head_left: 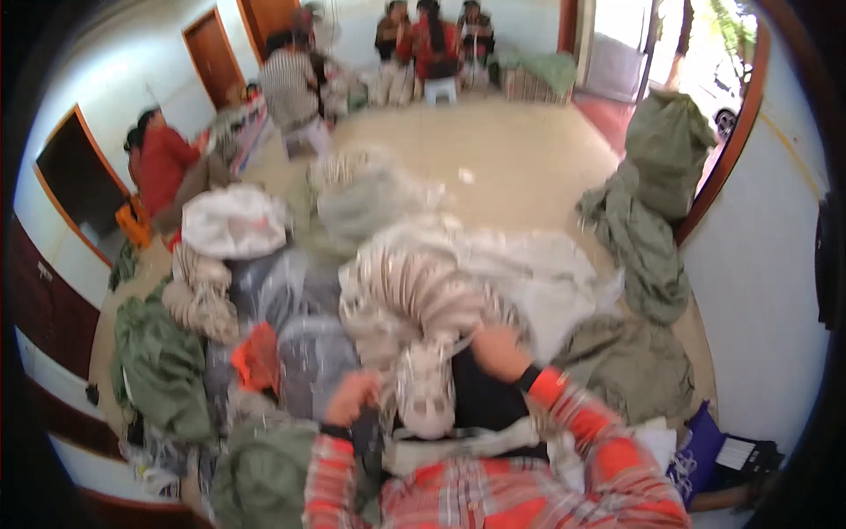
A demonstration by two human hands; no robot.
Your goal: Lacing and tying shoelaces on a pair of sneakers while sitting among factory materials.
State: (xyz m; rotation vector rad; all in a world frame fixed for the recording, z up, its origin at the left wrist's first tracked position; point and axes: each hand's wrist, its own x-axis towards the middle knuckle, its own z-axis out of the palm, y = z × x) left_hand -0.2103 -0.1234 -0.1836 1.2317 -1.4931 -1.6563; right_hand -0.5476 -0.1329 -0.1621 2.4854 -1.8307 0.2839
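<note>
A pale beige shoe upper (427, 392) lies toe toward me on my lap, its lacing area facing up. Beyond it curves a long row of nested beige uppers (423, 286). Just right of the near upper, my right hand (500, 351) is closed on a thin pale shoelace (462, 345) that runs toward the upper. My left hand (352, 397) is on the upper's left side, apart from it, with its fingers curled together. Motion blur hides whether anything is between them.
White sacking (538, 282) spreads beyond the row. Clear plastic bags (295, 353), an orange-red bag (257, 357) and a green sack (159, 370) lie left. More green sacks (639, 366) stand right, beside a purple bag (698, 450). Several people (432, 44) sit further back.
</note>
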